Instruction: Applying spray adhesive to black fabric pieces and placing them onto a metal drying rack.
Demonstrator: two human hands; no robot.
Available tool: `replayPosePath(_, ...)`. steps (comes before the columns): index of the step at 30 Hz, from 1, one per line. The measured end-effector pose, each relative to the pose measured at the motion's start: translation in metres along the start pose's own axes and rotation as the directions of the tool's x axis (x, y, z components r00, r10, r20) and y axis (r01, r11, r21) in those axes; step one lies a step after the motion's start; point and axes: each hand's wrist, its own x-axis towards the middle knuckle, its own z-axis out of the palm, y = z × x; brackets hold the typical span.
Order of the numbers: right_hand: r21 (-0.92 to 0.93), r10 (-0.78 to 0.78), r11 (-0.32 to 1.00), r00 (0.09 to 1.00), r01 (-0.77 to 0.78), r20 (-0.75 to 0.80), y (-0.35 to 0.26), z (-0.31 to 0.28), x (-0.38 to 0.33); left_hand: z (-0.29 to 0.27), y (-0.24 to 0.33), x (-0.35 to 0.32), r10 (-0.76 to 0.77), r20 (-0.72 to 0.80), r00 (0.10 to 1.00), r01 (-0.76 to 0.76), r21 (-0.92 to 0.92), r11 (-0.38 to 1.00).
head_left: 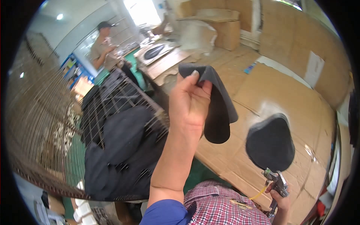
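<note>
Raised over the near edge of the cardboard, my left hand (191,95) pinches a thin black fabric-like piece (219,108) by its top edge. The piece hangs folded over, with two rounded ends pointing down. At the lower right my right hand (281,198) is wrapped round a metal spray gun (276,182), its nozzle toward the far side. A yellow hose (259,194) runs from the gun toward my body. Just beyond the nozzle, a stack of black rounded pieces (270,142) lies on the cardboard-covered table (240,150). Pale spray residue marks the cardboard behind that stack.
On my left stands a wire rack (48,131) with black pieces (125,131) heaped on its mesh. Cardboard panels (300,41) and a carton (225,30) border the table's far side. Another person (105,48) stands at the far left, near a board bearing a black piece (154,51).
</note>
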Motion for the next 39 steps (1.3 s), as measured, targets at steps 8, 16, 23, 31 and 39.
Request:
replayPosePath(8, -0.008, 0.017, 1.0, 0.986, -0.016, 0.164, -0.001, 0.114, 0.035, -0.047, 0.253, 0.021, 0.498, -0.216, 0.84, -0.499, 0.056, 0.865)
replayPosePath(16, -0.051, 0.025, 0.999, 0.965, -0.012, 0.26, 0.005, 0.215, 0.065, -0.154, 0.552, 0.022, 0.817, -0.184, 0.546, -0.767, 0.283, 0.576)
replayPosePath(23, -0.123, 0.055, 0.992, 0.943, -0.015, 0.328, 0.011, 0.251, 0.085, -0.304, 0.557, -0.044, 0.954, -0.288, 0.08, -0.708, 0.658, 0.258)
replayPosePath(31, -0.13, 0.013, 0.991, 0.973, 0.018, 0.232, 0.01, 0.205, 0.064, -0.316, 0.436, -0.021, 0.602, -0.786, -0.142, -0.605, 0.55, 0.576)
replayPosePath(39, -0.136, -0.052, 0.99, 0.977, 0.024, -0.206, -0.02, 0.076, 0.022, -0.227, 0.234, 0.07, 0.629, -0.386, 0.675, -0.521, 0.354, 0.777)
